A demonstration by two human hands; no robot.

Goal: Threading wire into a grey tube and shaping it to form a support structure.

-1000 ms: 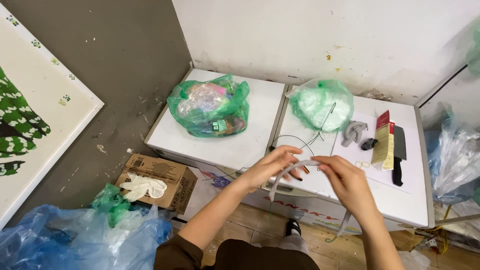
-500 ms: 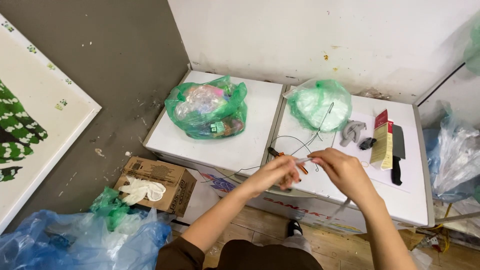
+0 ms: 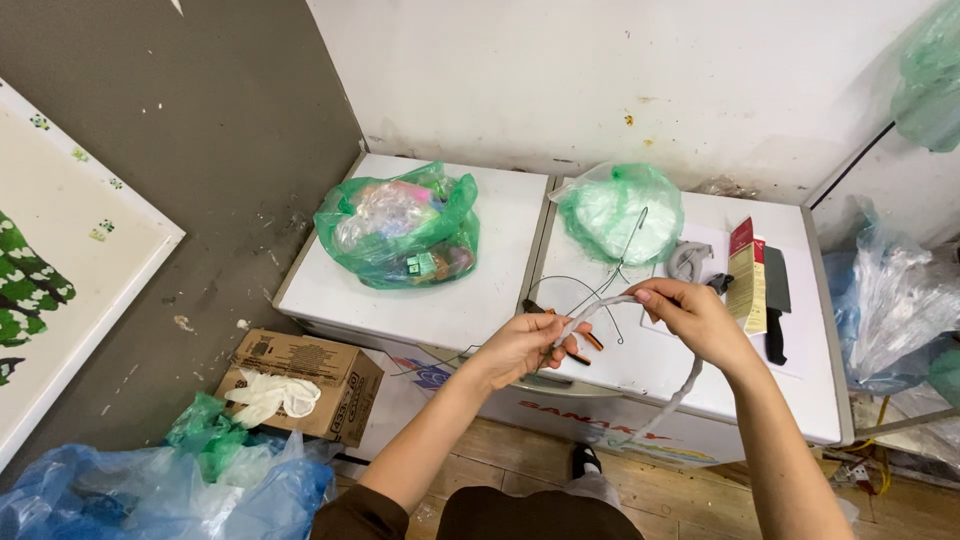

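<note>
My left hand [image 3: 527, 345] and my right hand [image 3: 690, 315] both grip a thin white flexible tube [image 3: 600, 307] over the white chest freezer [image 3: 480, 300]. The tube arcs between the hands, and its loose end hangs down past the freezer's front edge. A thin grey wire [image 3: 628, 240] rises from near the tube toward a green bag. Pliers with orange handles [image 3: 590, 340] lie on the lid just beneath my left hand, partly hidden by it.
On the freezer lids sit a full green plastic bag [image 3: 400, 230], a smaller pale green bag [image 3: 615, 210], a grey roll [image 3: 688, 260], a red and yellow card [image 3: 745, 275] and a black cleaver [image 3: 777, 300]. A cardboard box with white gloves [image 3: 300, 385] and blue bags [image 3: 150, 490] are on the floor.
My hands have drawn apart, stretching the tube into a wider arc. My right hand has shifted right and slightly up.
</note>
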